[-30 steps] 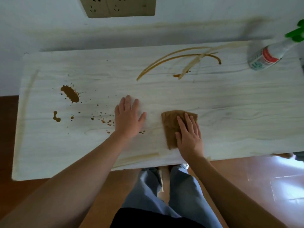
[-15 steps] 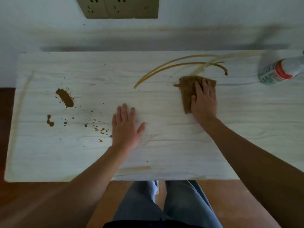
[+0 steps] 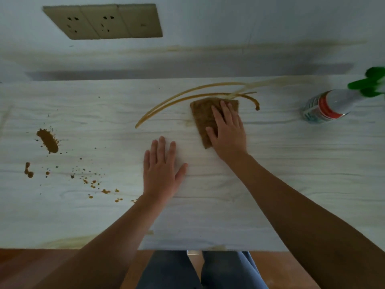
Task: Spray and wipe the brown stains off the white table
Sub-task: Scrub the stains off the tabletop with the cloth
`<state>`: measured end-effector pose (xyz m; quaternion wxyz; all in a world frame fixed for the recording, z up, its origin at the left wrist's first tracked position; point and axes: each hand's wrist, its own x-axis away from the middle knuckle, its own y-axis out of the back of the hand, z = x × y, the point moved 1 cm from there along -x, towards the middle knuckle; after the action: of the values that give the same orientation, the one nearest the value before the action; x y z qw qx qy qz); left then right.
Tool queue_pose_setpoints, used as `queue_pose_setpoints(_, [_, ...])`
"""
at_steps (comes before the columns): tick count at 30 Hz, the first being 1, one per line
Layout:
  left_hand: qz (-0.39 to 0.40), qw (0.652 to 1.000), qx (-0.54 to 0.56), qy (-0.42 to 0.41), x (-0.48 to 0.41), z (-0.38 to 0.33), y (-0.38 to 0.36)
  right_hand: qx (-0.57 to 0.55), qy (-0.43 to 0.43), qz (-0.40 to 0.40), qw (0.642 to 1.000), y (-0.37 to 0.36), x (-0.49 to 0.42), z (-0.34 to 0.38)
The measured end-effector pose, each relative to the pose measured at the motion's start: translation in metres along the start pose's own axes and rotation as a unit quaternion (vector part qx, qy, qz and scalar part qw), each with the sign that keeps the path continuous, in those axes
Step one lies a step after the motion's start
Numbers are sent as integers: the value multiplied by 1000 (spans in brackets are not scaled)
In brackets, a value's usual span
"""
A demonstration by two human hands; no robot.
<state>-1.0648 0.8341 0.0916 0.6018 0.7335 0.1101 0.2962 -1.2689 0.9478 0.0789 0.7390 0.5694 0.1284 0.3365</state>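
Stains mark the white bench [image 3: 291,184] in three places: long curved streaks [image 3: 145,118] across the far middle, a thick blot [image 3: 48,141] at the left, and small specks [image 3: 93,182] scattered between that blot and the near middle. A brown cloth [image 3: 203,117] lies flat on the bench with its far edge touching the streaks. The right grip [image 3: 228,132] is released, with straight fingers pressing flat on the cloth's right half. The left grip [image 3: 161,172] is also released and grasps nothing. It lies palm down on bare bench just beside the cloth, nearer the person, with the specks to its left. A spray bottle [image 3: 327,107] with a green trigger stands at the far right of the bench, well apart from both grips. A socket panel [image 3: 104,20] sits on the wall [image 3: 250,28] behind the bench. Jeans-clad legs [image 3: 187,272] and wooden floor [image 3: 31,268] show below the bench's near edge.
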Motion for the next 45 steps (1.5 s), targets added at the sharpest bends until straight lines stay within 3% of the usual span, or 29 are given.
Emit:
queue_pose_setpoints(6, [-29,1000,7,1,0,1,-5,12,-122,-30,992,38,-17,-87])
queue_pose_setpoints(13, [-46,999,2,-4,-1,5,-12,13,-150,-33,988,56,-67,-106])
queue_pose_setpoints(16, [-47,999,2,-6,-1,7,-13,0,-138,-44,989,49,-66,-89])
queue_pose_setpoints(22, [-43,999,11,-8,1,7,-13,-6,-28,-36,999,21,-16,-43])
queue_pose_setpoints(34, [-12,1000,18,-8,2,2,1,-62,-46,20,997,31,75,-60])
queue_pose_setpoints(41, [-15,999,39,-7,1,-10,13,-190,-213,-150,947,67,98,-105])
queue_pose_setpoints(45, [-43,989,17,-142,-4,-34,17,-246,-310,-193,898,79,105,-137])
